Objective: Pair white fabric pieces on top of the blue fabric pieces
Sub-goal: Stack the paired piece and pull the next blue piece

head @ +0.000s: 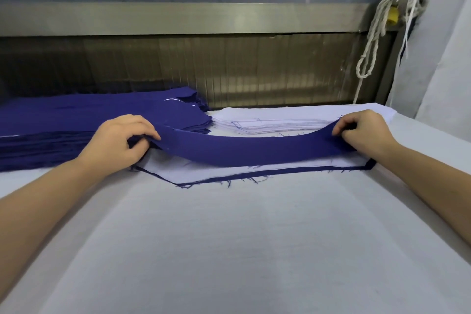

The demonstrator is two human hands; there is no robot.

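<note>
Laying the next piece, I'd say: blue stack point(38, 130) far left. Left hand point(119, 140) pinches one end of the blue strip point(242, 148), which sags above the paired pile point(204, 173), white stack point(280, 120) behind. Right hand point(362, 132) pinches the other end. Keep tension even, match pile edges, lower flat.

Deep blue strip point(244, 148), deep blue stack point(76, 115), white stack point(280, 120), pale grey table cover point(229, 250), yellow tag point(392, 15).
</note>
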